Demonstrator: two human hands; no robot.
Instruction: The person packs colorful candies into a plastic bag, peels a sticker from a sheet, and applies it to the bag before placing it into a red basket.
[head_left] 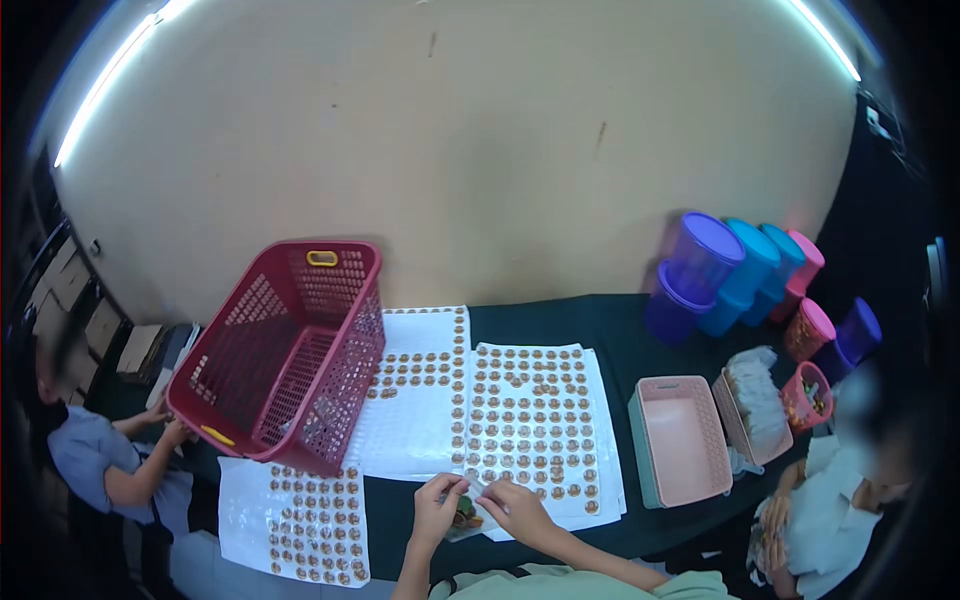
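Observation:
My left hand [436, 505] and my right hand [514, 506] are close together at the table's front edge, fingers pinched. Between them hangs a small clear plastic bag [463, 517] with green and brownish-orange contents, too small to name. Both hands grip its whitish top edge. Just beyond them lie white sheets [408, 445] covered with rows of round brown stickers; another sticker sheet [530, 420] is right in front of my right hand. A third sheet [245, 510] lies to the left, partly under the basket.
A maroon plastic basket [350, 390] stands at the left. Pink trays [685, 440], a tray of clear bags [757, 400], a pink cup [805, 395] and stacked purple and blue tubs [700, 260] are on the right. One person [110, 465] sits left, another [830, 500] right.

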